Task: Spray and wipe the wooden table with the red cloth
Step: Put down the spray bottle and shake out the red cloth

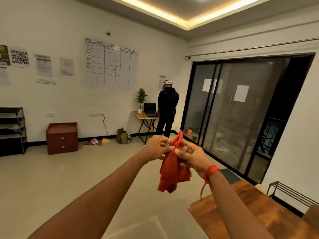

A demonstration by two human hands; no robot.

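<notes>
Between both hands, red cloth [173,167] (crumpled, limp)

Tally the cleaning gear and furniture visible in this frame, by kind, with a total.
Red cloth, held by left hand and right hand: 1
Wooden table: 1
Folding desk: 1
Drawer cabinet: 1
Shelf rack: 1
Spray bottle: 0 seen
Total: 5

**Room around the work**

A person [167,107] in dark clothes stands at a small desk [144,116] bearing a laptop [149,109] and a potted plant [141,99]. A red-brown drawer unit [61,138] sits against the wall under a grid chart [110,63]. Dark sliding doors [233,116] fill the right wall.
</notes>
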